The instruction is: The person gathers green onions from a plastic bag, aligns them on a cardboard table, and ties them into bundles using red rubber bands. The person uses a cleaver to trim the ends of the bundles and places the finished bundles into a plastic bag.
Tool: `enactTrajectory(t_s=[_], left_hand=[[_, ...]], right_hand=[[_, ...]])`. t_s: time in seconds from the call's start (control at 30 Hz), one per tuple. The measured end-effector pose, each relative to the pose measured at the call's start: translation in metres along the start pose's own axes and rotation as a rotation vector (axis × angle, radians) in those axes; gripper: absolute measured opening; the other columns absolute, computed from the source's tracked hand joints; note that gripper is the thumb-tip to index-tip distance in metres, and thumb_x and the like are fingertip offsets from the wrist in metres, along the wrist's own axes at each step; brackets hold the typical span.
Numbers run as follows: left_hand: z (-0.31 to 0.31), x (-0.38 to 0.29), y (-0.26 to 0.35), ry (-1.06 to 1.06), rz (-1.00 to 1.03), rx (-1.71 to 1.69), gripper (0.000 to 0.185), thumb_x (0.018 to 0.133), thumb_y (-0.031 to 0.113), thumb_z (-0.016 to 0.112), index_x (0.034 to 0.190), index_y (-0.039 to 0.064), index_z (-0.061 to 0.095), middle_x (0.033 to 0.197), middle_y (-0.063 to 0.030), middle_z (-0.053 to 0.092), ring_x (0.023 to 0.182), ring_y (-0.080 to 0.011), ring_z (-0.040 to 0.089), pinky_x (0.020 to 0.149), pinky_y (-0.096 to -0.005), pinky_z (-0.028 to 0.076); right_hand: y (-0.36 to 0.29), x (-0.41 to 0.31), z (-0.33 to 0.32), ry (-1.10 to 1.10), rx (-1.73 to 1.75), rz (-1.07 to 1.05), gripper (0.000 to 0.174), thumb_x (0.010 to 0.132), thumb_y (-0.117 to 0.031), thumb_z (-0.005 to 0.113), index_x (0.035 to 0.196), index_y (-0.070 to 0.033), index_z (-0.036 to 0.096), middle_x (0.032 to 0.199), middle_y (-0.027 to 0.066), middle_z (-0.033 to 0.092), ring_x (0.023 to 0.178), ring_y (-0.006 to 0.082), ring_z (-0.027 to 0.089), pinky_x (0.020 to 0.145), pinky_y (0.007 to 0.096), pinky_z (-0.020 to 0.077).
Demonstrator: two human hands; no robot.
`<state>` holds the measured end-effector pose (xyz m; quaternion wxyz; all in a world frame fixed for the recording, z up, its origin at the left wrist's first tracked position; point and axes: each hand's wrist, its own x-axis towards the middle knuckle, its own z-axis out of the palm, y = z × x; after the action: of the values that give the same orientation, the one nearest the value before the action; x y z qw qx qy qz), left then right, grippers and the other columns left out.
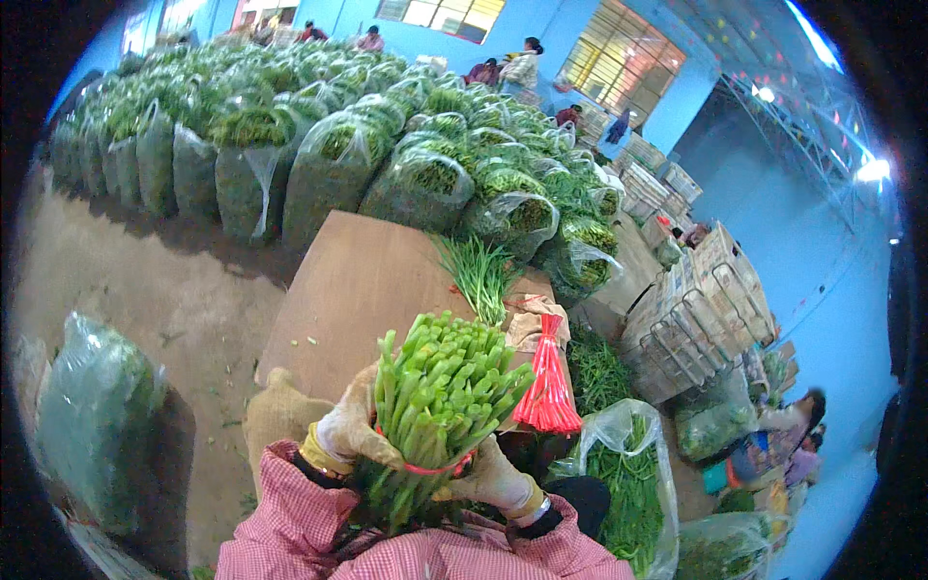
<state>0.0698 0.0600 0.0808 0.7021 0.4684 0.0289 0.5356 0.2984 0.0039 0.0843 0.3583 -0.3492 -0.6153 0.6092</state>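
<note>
A thick bunch of green vegetable stalks (449,384), tied with a red band (428,470), stands cut ends up in front of my chest. My gloved left hand (357,424) grips its left side, and my gloved right hand (496,478) holds it low on the right, beside the band. Beyond the bunch, a small bundle of thin green leaves (478,279) lies on the brown tabletop (348,290). A hank of red plastic ties (549,384) hangs over the table's right edge next to a crumpled tan cloth (528,326).
Many plastic bags of greens (326,174) stand in rows beyond the table. An open bag of greens (627,478) is at my right, with stacked crates (699,312) behind. A full bag (101,420) stands at left. Co-workers are along the wall and at the right.
</note>
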Motion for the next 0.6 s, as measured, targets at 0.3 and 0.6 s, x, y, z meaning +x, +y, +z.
enactTrajectory(t_s=[0.3, 0.6], left_hand=[[0.019, 0.002, -0.003, 0.348, 0.240, 0.644, 0.126, 0.063, 0.037, 0.098, 0.160, -0.001, 0.026, 0.154, -0.0147, 0.047, 0.141, -0.0268, 0.045, 0.121, -0.0419, 0.030], [-0.075, -0.043, -0.072, 0.457, 0.085, -0.293, 0.091, 0.081, 0.051, 0.080, 0.150, 0.002, 0.045, 0.147, -0.0195, 0.055, 0.127, -0.0363, 0.059, 0.109, -0.0523, 0.050]], right_hand=[[-0.031, 0.041, 0.009, 0.428, -0.659, -0.260, 0.106, 0.066, -0.035, 0.094, 0.152, -0.002, 0.042, 0.128, 0.0185, 0.064, 0.118, 0.0337, 0.063, 0.100, 0.0416, 0.0491], [0.018, 0.030, -0.034, 0.299, -0.608, -0.160, 0.044, 0.083, -0.019, 0.084, 0.124, -0.006, 0.072, 0.101, 0.0080, 0.075, 0.088, 0.0140, 0.070, 0.089, 0.0291, 0.0523]])
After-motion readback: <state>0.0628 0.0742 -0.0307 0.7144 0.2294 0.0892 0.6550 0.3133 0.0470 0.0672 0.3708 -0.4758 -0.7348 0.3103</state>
